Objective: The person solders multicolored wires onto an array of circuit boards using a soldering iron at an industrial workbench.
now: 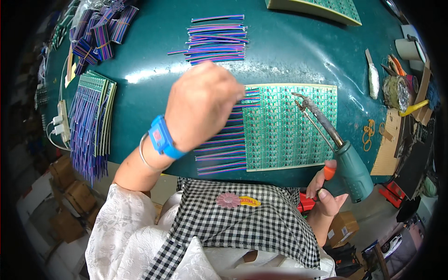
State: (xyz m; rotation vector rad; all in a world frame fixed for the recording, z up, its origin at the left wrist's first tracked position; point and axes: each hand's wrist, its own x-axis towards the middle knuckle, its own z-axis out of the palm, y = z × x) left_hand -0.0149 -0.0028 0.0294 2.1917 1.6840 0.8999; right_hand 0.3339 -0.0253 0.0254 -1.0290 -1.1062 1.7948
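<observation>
My left hand (203, 102), a blue band on its wrist, is closed at the upper left edge of a green circuit board panel (291, 130). Short multicoloured wire strips (252, 98) emerge beside its fingertips and lie over the board; the pinch itself is blurred and partly hidden. More strips (221, 157) stick out leftward from the panel's left edge in a row. My right hand (326, 195) is wrapped round the handle of a green soldering gun (351, 175) with an orange trigger. The gun's metal tip hangs over the panel's upper middle, apart from the left hand.
Loose wire strips (217, 39) lie beyond my left hand. Wired boards (91, 116) are stacked at left, below bundled wires (102, 37). Another board stack (322, 8) sits at the far edge. At right are rubber bands (368, 135), a tape roll (396, 92) and a wrapped blade (372, 74).
</observation>
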